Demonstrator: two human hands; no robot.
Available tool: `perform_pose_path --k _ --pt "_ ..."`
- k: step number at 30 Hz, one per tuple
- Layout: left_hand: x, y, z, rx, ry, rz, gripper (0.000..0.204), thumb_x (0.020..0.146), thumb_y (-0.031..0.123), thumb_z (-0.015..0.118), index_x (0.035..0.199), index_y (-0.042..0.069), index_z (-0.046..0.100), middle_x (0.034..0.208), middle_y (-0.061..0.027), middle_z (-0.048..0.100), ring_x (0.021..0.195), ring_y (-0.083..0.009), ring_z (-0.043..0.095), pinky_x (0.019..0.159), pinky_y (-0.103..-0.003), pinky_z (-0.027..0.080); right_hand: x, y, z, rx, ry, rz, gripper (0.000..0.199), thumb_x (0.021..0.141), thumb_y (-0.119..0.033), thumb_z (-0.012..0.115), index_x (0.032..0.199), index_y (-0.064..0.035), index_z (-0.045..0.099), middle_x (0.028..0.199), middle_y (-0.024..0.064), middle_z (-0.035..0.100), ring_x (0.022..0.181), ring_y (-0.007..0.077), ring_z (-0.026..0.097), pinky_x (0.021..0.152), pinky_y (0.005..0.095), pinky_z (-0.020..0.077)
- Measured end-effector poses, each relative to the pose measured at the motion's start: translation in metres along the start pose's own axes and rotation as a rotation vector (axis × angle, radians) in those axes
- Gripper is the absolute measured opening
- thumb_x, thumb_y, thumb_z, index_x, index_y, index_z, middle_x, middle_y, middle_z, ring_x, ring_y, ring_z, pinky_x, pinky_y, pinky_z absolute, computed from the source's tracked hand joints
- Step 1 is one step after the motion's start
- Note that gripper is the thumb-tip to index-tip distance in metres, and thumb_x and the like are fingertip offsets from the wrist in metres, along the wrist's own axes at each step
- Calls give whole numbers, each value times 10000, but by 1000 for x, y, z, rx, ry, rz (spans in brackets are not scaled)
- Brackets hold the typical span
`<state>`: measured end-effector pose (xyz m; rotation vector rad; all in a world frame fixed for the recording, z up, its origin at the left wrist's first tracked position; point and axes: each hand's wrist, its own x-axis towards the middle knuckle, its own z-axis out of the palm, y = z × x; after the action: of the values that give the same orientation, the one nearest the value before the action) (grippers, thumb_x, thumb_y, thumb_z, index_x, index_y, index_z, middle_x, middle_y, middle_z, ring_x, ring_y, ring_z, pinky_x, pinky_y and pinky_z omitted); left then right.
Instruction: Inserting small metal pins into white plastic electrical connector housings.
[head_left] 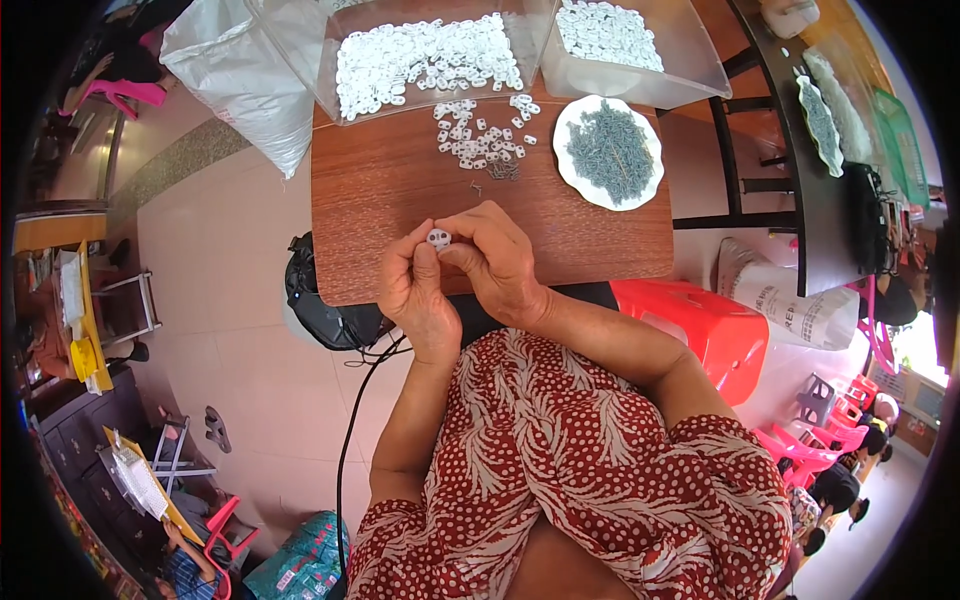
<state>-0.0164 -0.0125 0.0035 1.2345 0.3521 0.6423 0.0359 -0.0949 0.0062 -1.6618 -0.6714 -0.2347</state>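
While both hands are meeting over the near edge of the wooden table [380, 190], the left hand [415, 290] and right hand [495, 262] are pinching one small white plastic piece [438, 238] (rounded, with two dark holes) between their fingertips. Farther off, loose white pieces [478, 135] are lying scattered, and a scalloped white plate [650, 185] on the right is holding a heap of grey metal bits [610, 150].

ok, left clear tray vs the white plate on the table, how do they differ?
The left clear tray is a rectangular, see-through bin with raised walls; the white plate is round, opaque and shallow with a wavy rim. The tray holds small white plastic pieces; the plate holds a pile of small grey metal parts. The tray sits at the far edge of the wooden table, the plate nearer on the right. Both hold loose small parts.
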Motion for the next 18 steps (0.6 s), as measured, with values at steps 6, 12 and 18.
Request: perform_pose_path --k 6,12,18 --pt "-5 1 3 176 15 97 238 949 172 473 1048 -32 547 976 -50 543 875 -95 506 781 -227 428 1 4 3 -77 -2 -129 271 690 36 649 945 5 564 783 110 539 682 252 519 566 319 439" --pt "-4 1 7 164 46 167 229 955 177 457 1014 -27 543 919 -40 523 837 -92 490 752 -228 418 8 1 3 -73 2 -243 284 680 37 648 940 11 538 755 112 524 636 252 501 524 330 426" --pt "-3 -2 6 256 42 221 220 957 170 452 1002 -24 545 900 -38 518 813 -93 480 728 -222 406 8 2 1 -102 -8 -287 294 666 38 652 931 5 527 741 107 517 615 244 486 504 322 413"
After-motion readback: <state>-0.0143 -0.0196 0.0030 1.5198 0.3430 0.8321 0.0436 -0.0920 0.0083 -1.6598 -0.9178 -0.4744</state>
